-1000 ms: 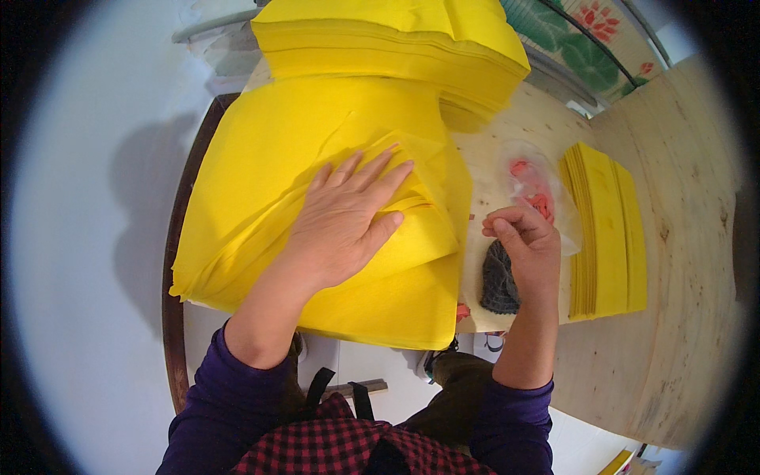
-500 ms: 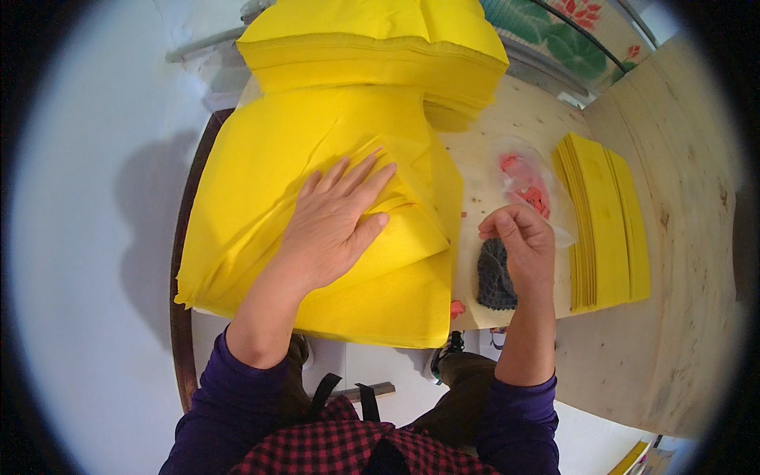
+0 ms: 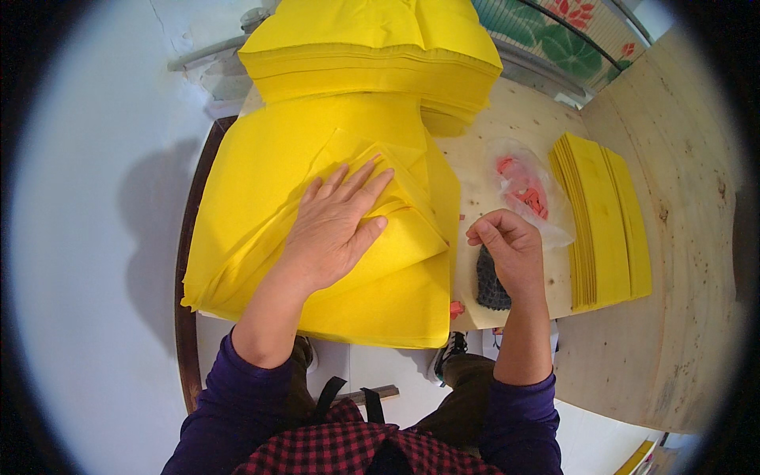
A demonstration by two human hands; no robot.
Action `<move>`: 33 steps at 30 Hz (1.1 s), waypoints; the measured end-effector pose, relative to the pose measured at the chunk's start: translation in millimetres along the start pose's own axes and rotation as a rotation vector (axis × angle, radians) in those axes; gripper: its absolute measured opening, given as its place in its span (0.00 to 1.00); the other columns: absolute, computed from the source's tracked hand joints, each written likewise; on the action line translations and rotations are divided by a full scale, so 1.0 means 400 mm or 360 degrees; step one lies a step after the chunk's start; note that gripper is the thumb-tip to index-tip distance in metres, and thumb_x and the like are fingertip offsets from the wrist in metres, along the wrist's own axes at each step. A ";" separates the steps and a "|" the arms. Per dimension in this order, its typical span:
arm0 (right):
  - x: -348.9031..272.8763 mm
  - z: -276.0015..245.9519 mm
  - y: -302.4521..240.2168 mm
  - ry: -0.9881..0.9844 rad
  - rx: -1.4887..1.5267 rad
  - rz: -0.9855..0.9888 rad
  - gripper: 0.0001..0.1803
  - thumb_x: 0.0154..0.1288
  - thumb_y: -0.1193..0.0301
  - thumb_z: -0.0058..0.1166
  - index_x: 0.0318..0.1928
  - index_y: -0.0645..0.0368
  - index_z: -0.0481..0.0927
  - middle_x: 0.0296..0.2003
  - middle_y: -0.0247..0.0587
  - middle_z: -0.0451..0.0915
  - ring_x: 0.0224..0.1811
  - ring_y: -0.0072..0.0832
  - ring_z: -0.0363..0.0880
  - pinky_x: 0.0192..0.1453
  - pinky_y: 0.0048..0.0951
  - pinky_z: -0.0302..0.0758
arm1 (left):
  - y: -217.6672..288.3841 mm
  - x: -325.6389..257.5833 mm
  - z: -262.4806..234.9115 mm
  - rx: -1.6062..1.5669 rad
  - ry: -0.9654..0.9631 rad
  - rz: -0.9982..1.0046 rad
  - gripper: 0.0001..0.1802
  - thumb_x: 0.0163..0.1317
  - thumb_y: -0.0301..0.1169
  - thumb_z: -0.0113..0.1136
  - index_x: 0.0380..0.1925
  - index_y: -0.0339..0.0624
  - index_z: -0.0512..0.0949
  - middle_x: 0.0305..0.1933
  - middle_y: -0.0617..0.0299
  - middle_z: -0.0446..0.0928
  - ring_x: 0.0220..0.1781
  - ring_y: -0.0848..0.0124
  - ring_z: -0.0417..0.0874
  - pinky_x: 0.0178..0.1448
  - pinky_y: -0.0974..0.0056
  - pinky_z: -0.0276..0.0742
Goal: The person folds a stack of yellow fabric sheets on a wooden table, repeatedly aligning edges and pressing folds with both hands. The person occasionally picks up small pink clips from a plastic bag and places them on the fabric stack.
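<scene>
My left hand (image 3: 332, 226) lies flat with fingers spread on a pile of thin yellow sheets (image 3: 277, 134), whose upper sheets are folded into a slanted, layered corner under my fingers. To the right of the pile, my right hand (image 3: 511, 245) hovers over the board with thumb and fingers pinched together. Anything inside that pinch is too small to make out. Below it, partly covered by the hand, is a dark grey knitted or netted item (image 3: 492, 285).
Beyond the pile rises a thick yellow stack (image 3: 364, 71). A clear plastic bag (image 3: 558, 226) with red pieces (image 3: 526, 194) lies on the wooden board (image 3: 475, 170). Folded yellow bundles (image 3: 598, 226) stand farther right, beside a wooden panel (image 3: 673, 174). Another red bit (image 3: 457, 309) lies near the front edge.
My right hand has shifted slightly left and stays pinched. My left hand remains flat on the yellow sheets.
</scene>
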State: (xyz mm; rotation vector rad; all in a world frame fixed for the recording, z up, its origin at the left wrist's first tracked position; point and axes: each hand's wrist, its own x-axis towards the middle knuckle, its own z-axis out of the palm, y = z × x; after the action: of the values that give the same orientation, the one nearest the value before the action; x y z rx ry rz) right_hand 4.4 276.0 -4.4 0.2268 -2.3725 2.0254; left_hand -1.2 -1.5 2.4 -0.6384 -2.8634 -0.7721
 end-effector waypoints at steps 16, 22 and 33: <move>-0.014 -0.169 -0.001 0.0606 -0.0575 0.0011 0.05 0.67 0.75 0.61 0.40 0.63 0.84 0.34 0.32 0.83 0.36 0.17 0.78 0.43 0.23 0.76 | 0.000 0.001 0.000 0.0009 0.0012 -0.0008 0.32 0.72 0.48 0.46 0.74 0.52 0.61 0.79 0.54 0.58 0.78 0.44 0.56 0.78 0.41 0.47; 0.071 -0.269 -0.002 0.0577 -0.1164 -0.0058 0.07 0.65 0.74 0.60 0.41 0.64 0.85 0.36 0.40 0.86 0.39 0.27 0.83 0.46 0.30 0.78 | 0.000 0.002 -0.004 0.0012 -0.0006 -0.0001 0.32 0.72 0.47 0.46 0.73 0.51 0.61 0.79 0.54 0.58 0.78 0.43 0.55 0.78 0.40 0.48; 0.233 -0.320 0.125 -0.0068 -0.2384 0.0360 0.12 0.61 0.65 0.59 0.45 0.40 0.88 0.38 0.51 0.83 0.44 0.49 0.83 0.46 0.46 0.79 | 0.001 0.000 -0.008 -0.0007 -0.0009 -0.0010 0.32 0.71 0.47 0.48 0.74 0.52 0.61 0.79 0.54 0.57 0.78 0.43 0.55 0.78 0.40 0.48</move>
State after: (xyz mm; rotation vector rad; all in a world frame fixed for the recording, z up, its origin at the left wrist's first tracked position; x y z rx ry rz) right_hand -104.4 399.9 -23.0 -0.0550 -3.1912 -0.1461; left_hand -1.2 -2.8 5.5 -0.6333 -2.8711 -0.7790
